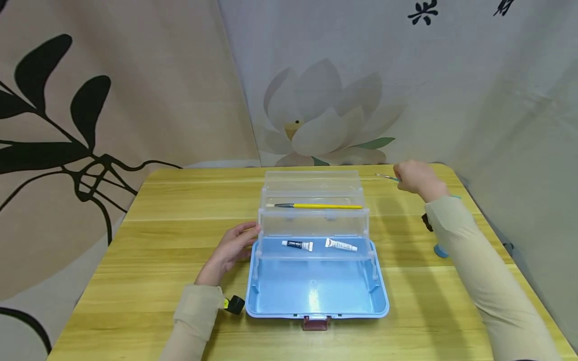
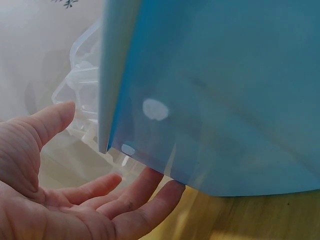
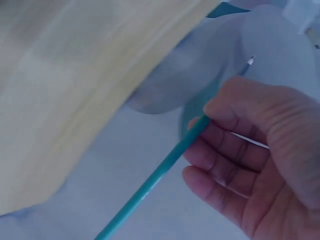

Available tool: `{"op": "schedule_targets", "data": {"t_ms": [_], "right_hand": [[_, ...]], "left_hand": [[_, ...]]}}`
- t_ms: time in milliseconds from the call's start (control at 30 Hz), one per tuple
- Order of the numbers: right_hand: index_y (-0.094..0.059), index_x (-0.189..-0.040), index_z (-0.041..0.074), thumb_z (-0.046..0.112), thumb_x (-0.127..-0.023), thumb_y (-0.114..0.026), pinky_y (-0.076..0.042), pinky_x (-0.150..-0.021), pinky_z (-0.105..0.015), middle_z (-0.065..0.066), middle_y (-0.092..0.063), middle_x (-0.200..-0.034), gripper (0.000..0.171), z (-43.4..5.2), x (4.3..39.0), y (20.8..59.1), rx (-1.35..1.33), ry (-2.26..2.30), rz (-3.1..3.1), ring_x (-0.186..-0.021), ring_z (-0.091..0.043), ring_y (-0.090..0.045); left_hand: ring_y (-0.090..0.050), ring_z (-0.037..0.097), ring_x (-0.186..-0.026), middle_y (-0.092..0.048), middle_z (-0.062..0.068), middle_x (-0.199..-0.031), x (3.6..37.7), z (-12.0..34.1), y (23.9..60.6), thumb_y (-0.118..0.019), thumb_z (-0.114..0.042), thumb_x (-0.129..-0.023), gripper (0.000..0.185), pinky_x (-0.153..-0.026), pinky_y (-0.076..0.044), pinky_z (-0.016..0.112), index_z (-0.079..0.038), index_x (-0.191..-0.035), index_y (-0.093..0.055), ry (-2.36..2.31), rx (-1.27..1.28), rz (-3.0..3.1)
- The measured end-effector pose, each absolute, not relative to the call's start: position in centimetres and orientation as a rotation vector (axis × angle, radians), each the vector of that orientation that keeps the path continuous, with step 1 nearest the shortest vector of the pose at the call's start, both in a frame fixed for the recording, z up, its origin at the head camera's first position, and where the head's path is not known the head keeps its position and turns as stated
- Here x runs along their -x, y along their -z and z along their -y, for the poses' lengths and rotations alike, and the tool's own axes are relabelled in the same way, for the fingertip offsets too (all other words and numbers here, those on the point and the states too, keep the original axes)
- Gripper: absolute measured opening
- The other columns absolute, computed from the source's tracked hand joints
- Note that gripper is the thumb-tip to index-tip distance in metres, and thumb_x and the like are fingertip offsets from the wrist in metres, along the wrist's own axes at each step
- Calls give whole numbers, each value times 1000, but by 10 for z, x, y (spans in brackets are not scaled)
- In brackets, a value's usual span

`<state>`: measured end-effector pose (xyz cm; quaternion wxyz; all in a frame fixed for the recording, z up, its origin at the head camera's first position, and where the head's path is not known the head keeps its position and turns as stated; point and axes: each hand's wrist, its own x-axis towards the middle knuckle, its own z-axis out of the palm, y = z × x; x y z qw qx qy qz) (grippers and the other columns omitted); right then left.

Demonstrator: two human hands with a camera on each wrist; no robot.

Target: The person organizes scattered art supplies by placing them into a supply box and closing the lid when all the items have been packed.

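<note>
My right hand (image 1: pixel 417 178) is above the table's far right corner. Thumb and fingers pinch a thin teal-handled paintbrush (image 3: pixel 155 176), its pale tip pointing left in the head view. At the table's middle stands an open blue plastic box (image 1: pixel 311 298) with clear stepped trays (image 1: pixel 311 181). A yellow paintbrush (image 1: pixel 327 206) lies across one tray. Lower down are a dark-labelled paint tube (image 1: pixel 297 245) and a white one (image 1: pixel 341 244). Beside the box's left side is my left hand (image 1: pixel 232 248), fingers loosely extended; in the left wrist view its fingertips touch the blue wall (image 2: pixel 240 110).
A small round blue object (image 1: pixel 441 251) sits on the wooden table (image 1: pixel 180 225), partly behind the right sleeve. The box's dark red latch (image 1: pixel 316 323) faces the front. A printed cloth (image 1: pixel 180 90) hangs behind the table.
</note>
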<state>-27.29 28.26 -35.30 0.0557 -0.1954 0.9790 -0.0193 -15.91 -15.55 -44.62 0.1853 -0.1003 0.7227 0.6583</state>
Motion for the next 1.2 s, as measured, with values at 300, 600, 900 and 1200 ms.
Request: {"op": "schedule_targets", "data": {"t_ms": [300,600,900,1200], "right_hand": [[-41,-66,8,-9,-75,-52,-25,-54,-31,-4,-36,-61,21,-260,254,322,609,60,-3033,-57,-18,-31],[-26,-60,14,-9,-71,-49,-15,-55,-29,3,-15,-60,34,-226,236,294,689,61,-3054,-58,-13,-14],[-43,-66,10,-7,-69,-49,-23,-54,-30,0,-32,-60,18,-197,232,291,819,147,-3009,-58,-16,-32],[-47,-66,11,-7,-73,-54,-27,-56,-29,1,-38,-60,21,-161,234,296,978,193,-2898,-58,-17,-36]], "left_hand": [[-58,29,-105,-52,22,-129,159,156,447,-63,-42,-88,66,-86,-50,43,-3,-136,-42,-1871,282,-2030],[-57,30,-108,-51,21,-130,158,156,447,-62,-42,-89,65,-89,-48,45,-3,-136,-42,-1863,268,-2043],[-56,30,-108,-51,21,-130,159,156,446,-63,-44,-88,68,-88,-48,43,-3,-137,-41,-1855,278,-2033],[-57,28,-106,-52,21,-129,159,155,445,-63,-45,-87,68,-87,-49,41,-4,-137,-41,-1844,291,-2040]]}}
